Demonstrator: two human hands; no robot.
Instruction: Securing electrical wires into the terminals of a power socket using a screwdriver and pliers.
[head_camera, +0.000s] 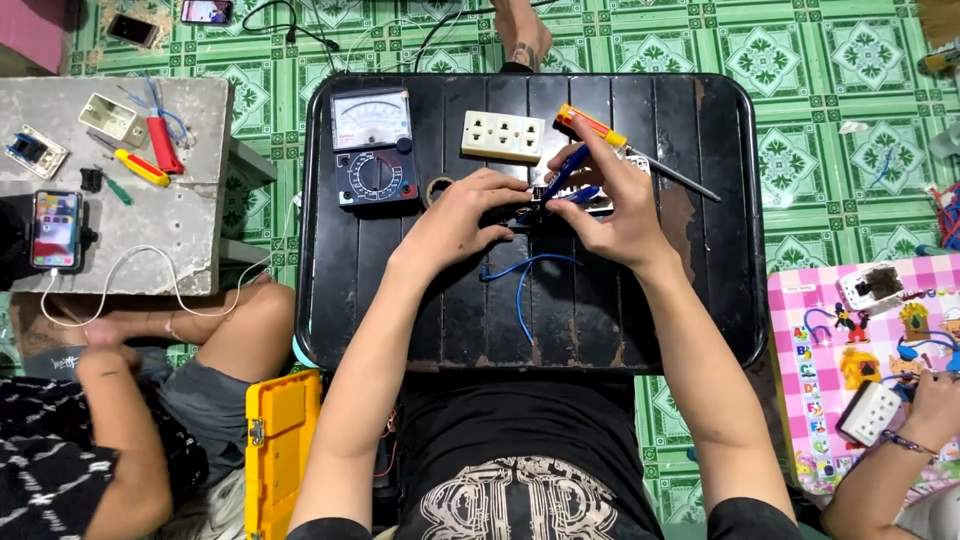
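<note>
Black tray table (700, 250) fills centre. Analog multimeter (373, 146) at 10 o'clock, cream socket plate (503, 136) at 12. Left hand (462, 218) curls over small dark part (515, 216) mid-tray. Right hand (612, 200) pinches blue-handled pliers (566, 170) beside it. Blue wire (522, 290) trails toward 6 o'clock. Orange-handled screwdriver (600, 130) at 1 o'clock.

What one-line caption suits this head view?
Both hands, left and right, work blue wire with pliers on a black tray.

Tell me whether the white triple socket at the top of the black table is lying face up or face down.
Face up. The white socket lies flat on the black table with its three sets of plug holes showing, apart from both hands.
</note>
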